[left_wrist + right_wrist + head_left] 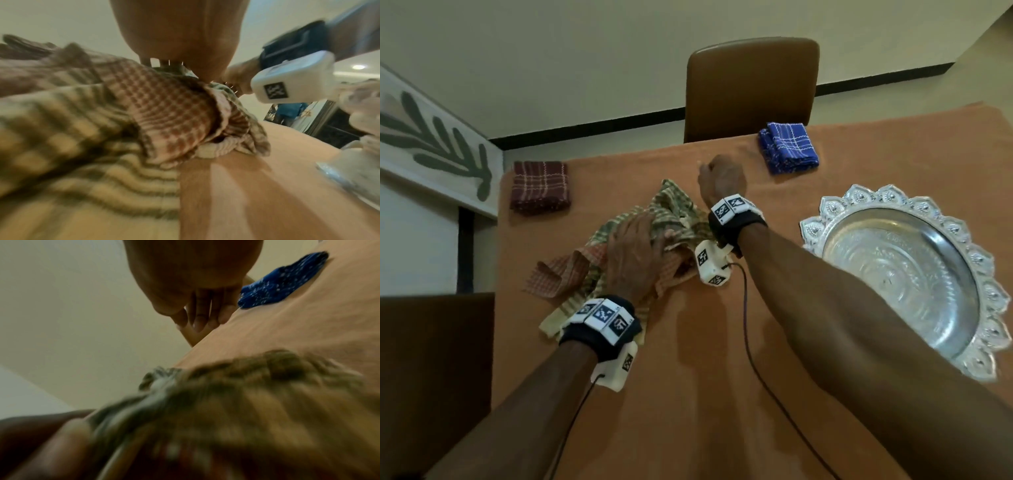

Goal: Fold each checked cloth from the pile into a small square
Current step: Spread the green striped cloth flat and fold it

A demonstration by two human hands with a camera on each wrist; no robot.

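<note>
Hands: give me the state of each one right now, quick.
Left hand: fingers laid on the pile of checked cloths; a grip cannot be told.
Right hand: fingers curled, holding nothing visible, beyond the pile.

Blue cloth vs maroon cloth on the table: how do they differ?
Colour: the blue cloth is bright blue with white lines; the maroon cloth is dark red-brown with pale lines.
Place: the blue cloth lies at the far right, near the chair; the maroon cloth lies at the far left corner.
Pose: the blue cloth sits askew, with its layers slipped apart; the maroon cloth looks squarer and neater.
Both are checked, folded small, and untouched by either hand.
</note>
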